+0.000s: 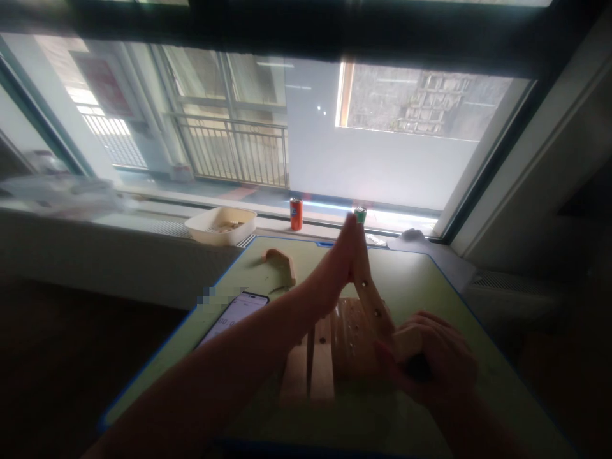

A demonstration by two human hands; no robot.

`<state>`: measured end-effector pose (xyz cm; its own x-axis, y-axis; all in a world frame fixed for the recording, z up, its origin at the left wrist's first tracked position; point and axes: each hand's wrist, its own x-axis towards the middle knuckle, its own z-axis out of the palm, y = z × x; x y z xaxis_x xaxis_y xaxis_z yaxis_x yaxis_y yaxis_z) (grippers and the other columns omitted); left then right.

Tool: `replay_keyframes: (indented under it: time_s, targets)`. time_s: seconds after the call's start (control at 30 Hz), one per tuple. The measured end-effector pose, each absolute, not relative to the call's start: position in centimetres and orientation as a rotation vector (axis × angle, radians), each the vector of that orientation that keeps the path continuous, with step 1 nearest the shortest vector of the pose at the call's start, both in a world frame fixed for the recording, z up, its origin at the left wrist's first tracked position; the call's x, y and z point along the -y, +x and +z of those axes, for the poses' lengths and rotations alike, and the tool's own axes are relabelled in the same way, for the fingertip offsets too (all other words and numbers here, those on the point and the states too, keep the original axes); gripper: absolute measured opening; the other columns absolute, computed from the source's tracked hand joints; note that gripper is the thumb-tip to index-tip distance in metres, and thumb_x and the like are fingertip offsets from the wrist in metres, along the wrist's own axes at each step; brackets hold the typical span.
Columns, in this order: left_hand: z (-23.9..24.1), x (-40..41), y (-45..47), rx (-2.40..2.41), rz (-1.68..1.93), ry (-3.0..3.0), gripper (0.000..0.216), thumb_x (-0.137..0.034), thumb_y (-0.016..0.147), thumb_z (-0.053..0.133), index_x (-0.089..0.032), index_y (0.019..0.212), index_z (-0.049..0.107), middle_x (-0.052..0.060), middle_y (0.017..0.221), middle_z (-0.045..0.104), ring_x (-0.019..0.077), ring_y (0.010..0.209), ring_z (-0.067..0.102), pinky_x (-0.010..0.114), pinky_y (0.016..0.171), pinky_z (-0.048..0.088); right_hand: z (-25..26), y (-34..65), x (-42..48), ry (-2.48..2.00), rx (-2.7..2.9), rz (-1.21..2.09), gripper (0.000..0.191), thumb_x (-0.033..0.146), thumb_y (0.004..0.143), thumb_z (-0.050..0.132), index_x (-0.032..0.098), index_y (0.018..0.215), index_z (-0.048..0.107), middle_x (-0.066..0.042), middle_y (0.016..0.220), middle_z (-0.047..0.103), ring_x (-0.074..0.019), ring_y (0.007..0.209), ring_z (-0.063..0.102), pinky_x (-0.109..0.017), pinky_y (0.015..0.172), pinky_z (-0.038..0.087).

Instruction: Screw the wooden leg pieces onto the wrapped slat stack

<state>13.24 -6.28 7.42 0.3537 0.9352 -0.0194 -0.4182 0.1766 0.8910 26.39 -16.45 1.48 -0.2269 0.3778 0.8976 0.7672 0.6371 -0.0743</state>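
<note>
A pale curved wooden bar [367,294] with screw holes slants up over the table between my hands. My left hand [336,268] is at its far upper end, fingers closed along it and partly hidden. Around the bar's near end, by a short wooden block [408,341], my right hand [447,354] is wrapped. Something dark shows in that palm, too dim to name. Underneath lie two narrow wooden slats [321,373] and a wider, glossy wooden piece [351,338] with small holes, partly covered by my arm and the bar.
A hooked wooden piece [283,260] lies at the table's back left, with a phone [243,309] closer in. On the sill stand a cream plastic basket [221,226], an orange can [296,215] and a green can [361,215]. A window rises behind the green, blue-edged tabletop [406,264].
</note>
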Motion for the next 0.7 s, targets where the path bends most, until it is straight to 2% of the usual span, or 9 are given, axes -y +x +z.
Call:
replay_keyframes:
  time_s: [0.07,0.17,0.23,0.33,0.47,0.57,0.7]
  targets:
    - [8.2,5.6,12.1,-0.688,1.226,0.968,0.049,-0.066,0.072,0.045,-0.019,0.061,0.039,-0.005,0.051,0.034,0.0068,0.042,0.031,0.021,0.042,0.029,1.7,26.3,16.5,-1.043,1.799,-0.502,0.027,0.024,0.062,0.071,0.019,0.062,0.045,0.004,0.051,0.051,-0.0086,0.047,0.046,-0.023,0.051,0.039]
    - [9.9,5.3,9.7,-0.725,1.59,1.097,0.04,-0.055,0.078,0.043,-0.02,0.06,0.034,-0.006,0.052,0.028,0.0067,0.042,0.026,0.02,0.043,0.028,1.8,26.2,16.6,-1.269,1.857,-0.446,0.031,0.036,0.068,0.067,0.019,0.057,0.044,0.005,0.046,0.046,-0.0079,0.041,0.041,-0.023,0.045,0.033]
    - [11.0,6.1,8.1,-0.793,1.569,1.341,0.037,-0.048,0.08,0.041,-0.02,0.059,0.032,-0.005,0.052,0.028,0.0073,0.042,0.027,0.021,0.042,0.028,1.6,26.0,16.8,-1.365,1.952,-0.352,0.033,0.043,0.07,0.063,0.019,0.057,0.045,0.005,0.045,0.046,-0.0087,0.04,0.042,-0.024,0.044,0.03]
    - [11.3,8.4,6.4,-1.051,1.121,1.972,0.031,-0.037,0.08,0.044,-0.018,0.056,0.04,-0.004,0.051,0.036,0.0075,0.044,0.031,0.021,0.044,0.027,0.6,25.7,17.2,-1.484,2.04,-0.238,0.033,0.046,0.072,0.06,0.02,0.057,0.047,0.004,0.047,0.051,-0.0102,0.04,0.045,-0.025,0.041,0.027]
    - [9.5,11.5,6.1,-1.118,0.348,2.563,0.035,-0.035,0.085,0.037,-0.017,0.062,0.055,0.001,0.054,0.051,0.0099,0.046,0.042,0.023,0.047,0.031,-0.8,25.2,17.5,-1.559,2.108,-0.118,0.029,0.044,0.072,0.06,0.021,0.059,0.05,0.004,0.051,0.057,-0.0114,0.04,0.05,-0.024,0.04,0.028]
    - [8.0,12.6,6.4,-1.166,0.13,2.692,0.028,-0.032,0.085,0.039,-0.016,0.077,0.061,0.005,0.066,0.059,0.0127,0.055,0.052,0.024,0.056,0.039,-0.9,25.1,17.5,-1.56,2.111,-0.059,0.03,0.044,0.072,0.06,0.02,0.057,0.05,0.003,0.049,0.057,-0.0101,0.037,0.049,-0.022,0.036,0.029]
    - [6.7,12.3,6.5,-1.185,0.045,2.72,0.026,-0.031,0.085,0.04,-0.018,0.086,0.063,0.005,0.07,0.062,0.0145,0.06,0.056,0.024,0.059,0.041,-0.1,25.4,17.5,-1.591,2.072,0.077,0.035,0.048,0.071,0.06,0.02,0.054,0.049,0.003,0.046,0.055,-0.0093,0.037,0.049,-0.019,0.034,0.034]
